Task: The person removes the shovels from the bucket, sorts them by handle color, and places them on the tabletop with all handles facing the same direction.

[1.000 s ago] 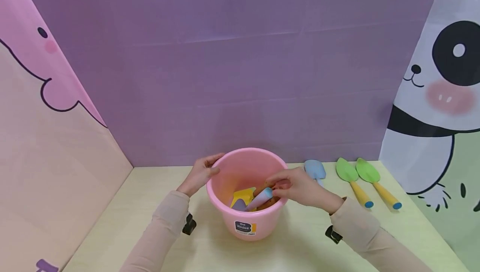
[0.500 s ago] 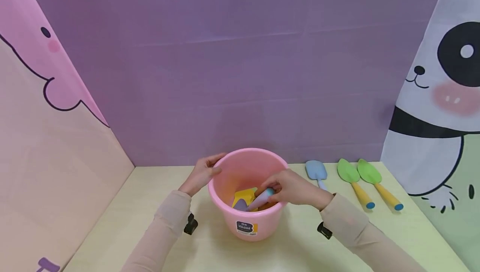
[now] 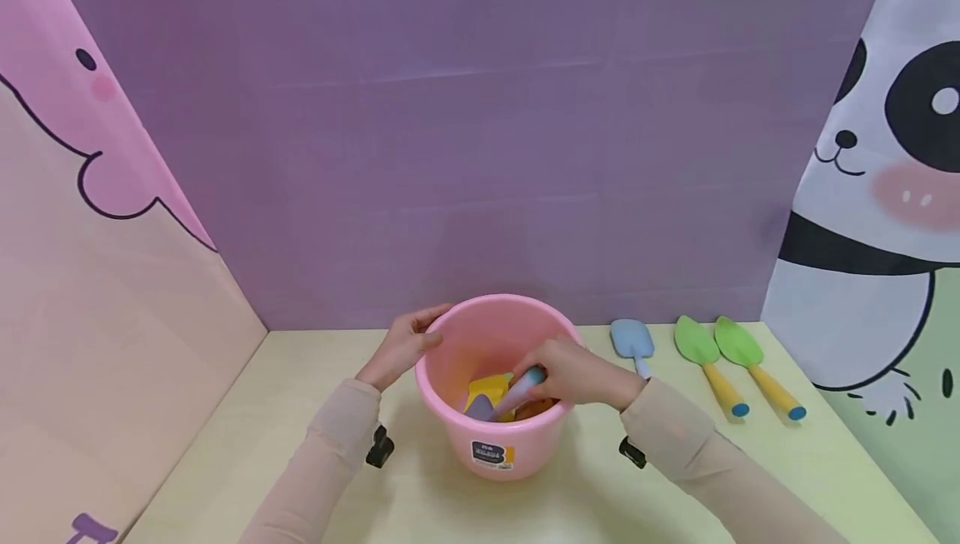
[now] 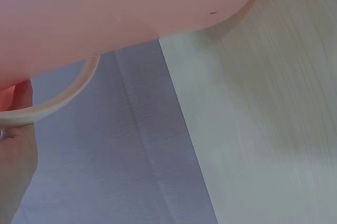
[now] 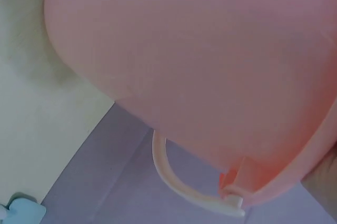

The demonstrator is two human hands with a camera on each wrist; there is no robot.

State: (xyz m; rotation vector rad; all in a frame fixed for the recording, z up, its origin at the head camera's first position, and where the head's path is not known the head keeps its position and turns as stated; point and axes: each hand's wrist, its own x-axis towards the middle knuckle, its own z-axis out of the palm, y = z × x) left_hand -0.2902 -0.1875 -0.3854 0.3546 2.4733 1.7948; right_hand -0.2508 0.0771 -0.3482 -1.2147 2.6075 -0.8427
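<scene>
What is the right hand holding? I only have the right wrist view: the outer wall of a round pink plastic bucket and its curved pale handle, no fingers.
Observer: In the head view, the right hand reaches inside the round pink plastic bucket and pinches a tapered pale purple handle by its blue end.

Operator: Good. Where is the left hand?

Observer: The left hand holds the bucket by the left side of its rim.

Operator: There's a light blue shovel blade in my lower left corner. What else lies near it?

Observer: Two leaf-shaped green trowels with yellow handles, side by side to its right in the head view.
</scene>
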